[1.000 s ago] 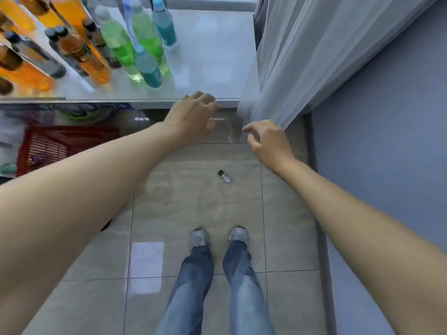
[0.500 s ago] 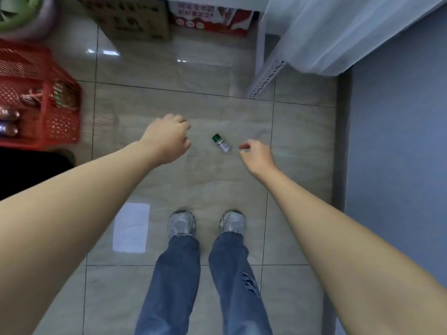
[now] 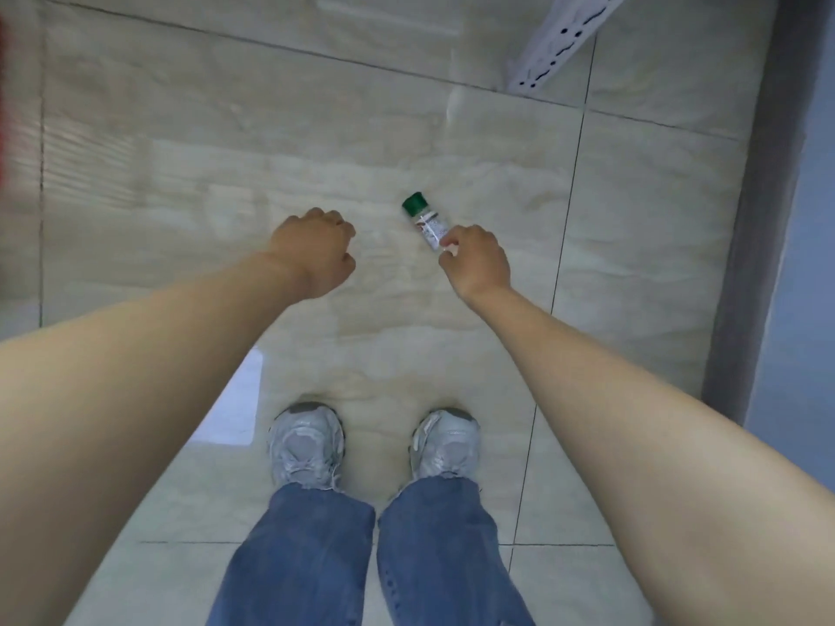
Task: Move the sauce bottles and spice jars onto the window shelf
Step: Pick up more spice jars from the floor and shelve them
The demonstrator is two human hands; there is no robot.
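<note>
A small clear spice jar (image 3: 424, 221) with a green cap lies on its side on the beige tiled floor (image 3: 180, 173), cap pointing up-left. My right hand (image 3: 479, 262) reaches down to it, thumb and forefinger pinching the jar's bottom end. My left hand (image 3: 314, 255) hangs a little to the left of the jar, fingers curled under into a fist and holding nothing. The window shelf and the sauce bottles are out of view.
A white perforated metal shelf leg (image 3: 555, 42) slants across the upper right. A grey skirting strip (image 3: 745, 219) and blue wall run down the right side. A blurred red crate edge (image 3: 3, 106) shows at far left. My two grey shoes (image 3: 307, 445) stand below the hands.
The view has dropped from the shelf of bottles to the floor. Both hands have come down, and my right hand has closed onto the jar's bottom end.
</note>
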